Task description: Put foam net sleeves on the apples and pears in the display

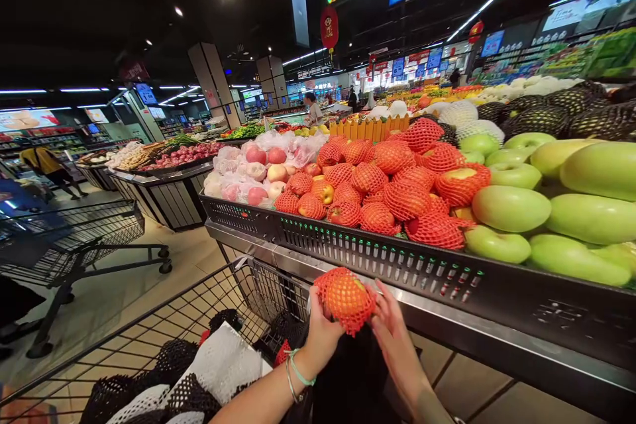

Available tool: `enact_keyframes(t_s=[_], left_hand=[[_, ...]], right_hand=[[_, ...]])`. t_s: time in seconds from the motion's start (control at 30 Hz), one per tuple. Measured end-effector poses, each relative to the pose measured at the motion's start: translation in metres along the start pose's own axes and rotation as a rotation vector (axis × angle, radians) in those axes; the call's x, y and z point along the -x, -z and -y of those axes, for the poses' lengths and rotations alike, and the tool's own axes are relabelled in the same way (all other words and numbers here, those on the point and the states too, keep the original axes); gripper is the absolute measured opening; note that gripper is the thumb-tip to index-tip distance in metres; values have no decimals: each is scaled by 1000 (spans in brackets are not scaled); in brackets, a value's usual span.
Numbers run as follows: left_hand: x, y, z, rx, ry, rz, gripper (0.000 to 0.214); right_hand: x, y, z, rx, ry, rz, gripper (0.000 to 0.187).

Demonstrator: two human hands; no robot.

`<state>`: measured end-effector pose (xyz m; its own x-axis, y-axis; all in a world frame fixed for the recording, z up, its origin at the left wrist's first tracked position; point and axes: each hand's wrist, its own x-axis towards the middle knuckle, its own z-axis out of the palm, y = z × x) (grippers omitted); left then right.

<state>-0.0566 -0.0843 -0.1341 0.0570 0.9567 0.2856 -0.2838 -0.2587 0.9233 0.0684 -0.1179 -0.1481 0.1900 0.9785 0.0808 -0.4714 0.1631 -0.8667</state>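
My left hand (320,334) and my right hand (395,338) together grip a fruit wrapped in orange foam net (345,298), holding it over a dark bag (348,377) above my shopping cart (199,305). Thin bracelets circle my left wrist. The fingers of both hands curl round the fruit from either side. Just beyond it runs the black front rim (377,255) of a fruit stand. On the stand lies a heap of the same orange-netted fruit (392,185).
Green apples (546,205) fill the stand's right side, bagged pink apples (258,172) its left. My cart holds black and white foam-netted items (199,371). Another empty cart (79,232) stands at left. A person (50,169) walks far left; another person (313,109) works behind the stands.
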Motion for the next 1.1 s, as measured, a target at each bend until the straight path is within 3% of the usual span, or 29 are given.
enact_keyframes(t_s=[0.1,0.2,0.33,0.5,0.57,0.63,0.73,0.77,0.83,0.9,0.97,1.1], left_hand=[[7,4,8,-141,-83,23,75],[13,10,13,-298,-286,55,77],[12,9,6,-488,-526,128,72],[8,3,-8,-581,-606,275,67],[7,6,-11,-524,-608,302,38],[7,9,-11,-373,-578,218,18],[11,11,-7,-134,-498,59,35],[14,10,-5,-90,-434,91,57],[20,5,1,-21,-235,286,109],[26,-1,4,78,-12,464,135],[29,-6,5,136,63,451,131],[26,-8,4,-4,-191,266,96]], right_hand=[[11,-10,-11,-220,-141,4,72],[20,-19,-19,-336,-205,-38,74],[25,-27,-21,-433,-217,-92,82],[23,-17,-21,-360,-161,-280,85],[20,-3,-23,-263,-119,-348,87],[17,10,-23,-134,-59,-398,86],[15,21,-19,92,79,-371,79],[17,21,-17,149,140,-325,78],[22,16,-16,214,247,-182,82],[28,9,-17,249,313,-53,86],[29,4,-21,306,377,-9,86],[19,1,-31,331,533,-62,92]])
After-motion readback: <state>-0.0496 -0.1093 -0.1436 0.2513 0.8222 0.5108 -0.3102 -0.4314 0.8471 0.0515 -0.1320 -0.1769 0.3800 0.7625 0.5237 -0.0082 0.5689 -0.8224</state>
